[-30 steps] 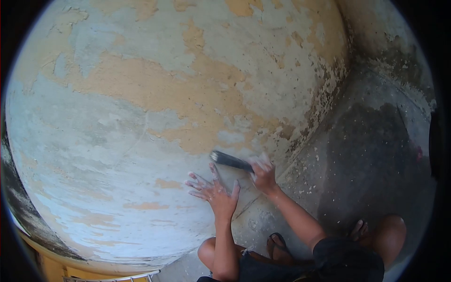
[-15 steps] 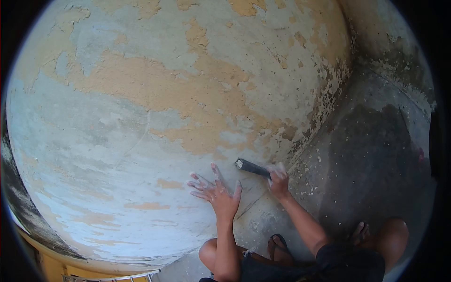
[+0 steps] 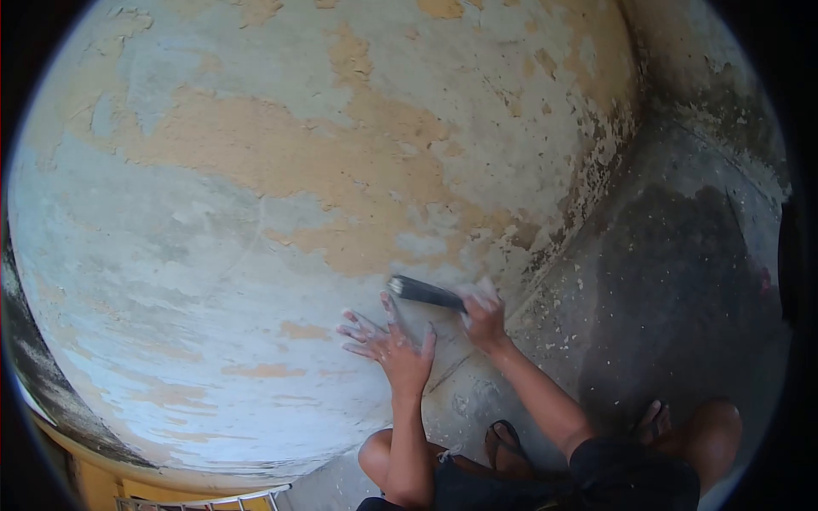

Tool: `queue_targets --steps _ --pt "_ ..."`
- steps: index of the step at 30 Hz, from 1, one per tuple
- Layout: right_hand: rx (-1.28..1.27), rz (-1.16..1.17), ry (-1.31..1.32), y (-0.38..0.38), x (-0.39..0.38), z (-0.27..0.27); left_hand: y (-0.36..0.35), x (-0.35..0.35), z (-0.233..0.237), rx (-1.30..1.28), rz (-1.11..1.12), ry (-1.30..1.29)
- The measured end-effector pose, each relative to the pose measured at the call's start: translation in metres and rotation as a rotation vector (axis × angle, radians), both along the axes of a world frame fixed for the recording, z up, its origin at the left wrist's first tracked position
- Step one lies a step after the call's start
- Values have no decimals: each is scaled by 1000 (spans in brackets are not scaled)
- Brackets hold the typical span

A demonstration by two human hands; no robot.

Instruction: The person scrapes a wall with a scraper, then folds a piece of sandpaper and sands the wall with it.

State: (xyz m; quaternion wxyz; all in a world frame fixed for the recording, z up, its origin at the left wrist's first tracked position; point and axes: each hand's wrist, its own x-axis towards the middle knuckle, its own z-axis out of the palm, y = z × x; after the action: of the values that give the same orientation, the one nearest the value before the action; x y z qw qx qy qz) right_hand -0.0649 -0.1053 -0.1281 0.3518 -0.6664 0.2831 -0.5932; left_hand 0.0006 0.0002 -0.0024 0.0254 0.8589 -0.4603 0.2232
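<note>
Against the wall (image 3: 332, 204), patched with peeling orange paint over pale plaster, my left hand (image 3: 399, 353) lies flat with its fingers spread and dusted white. Just right of it, my right hand (image 3: 486, 319) is closed around the near end of a dark, bar-shaped tool (image 3: 430, 294). White dust covers these fingers too. The tool's pale far end points left along the wall, above my left fingertips. Its exact kind and its working edge cannot be made out.
Concrete floor (image 3: 554, 341) with paint flakes and a large dark damp patch (image 3: 673, 289) lies to the right. My sandalled foot (image 3: 509, 447) is below, close to the wall's base. A metal ladder (image 3: 204, 504) shows at the bottom left.
My right hand has moved the dark tool left and slightly up along the wall. My left hand stays spread in nearly the same place.
</note>
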Motion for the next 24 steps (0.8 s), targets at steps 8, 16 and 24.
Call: queue_targets --steps 8,16,24 --pt "86 -71 -23 17 19 -40 -8 2 2 -14 15 8" --pt "-62 -70 -16 3 11 -24 -3 0 1 8 54 -7" --pt "-35 -70 23 -5 9 16 0 2 -3 9 17 -25"
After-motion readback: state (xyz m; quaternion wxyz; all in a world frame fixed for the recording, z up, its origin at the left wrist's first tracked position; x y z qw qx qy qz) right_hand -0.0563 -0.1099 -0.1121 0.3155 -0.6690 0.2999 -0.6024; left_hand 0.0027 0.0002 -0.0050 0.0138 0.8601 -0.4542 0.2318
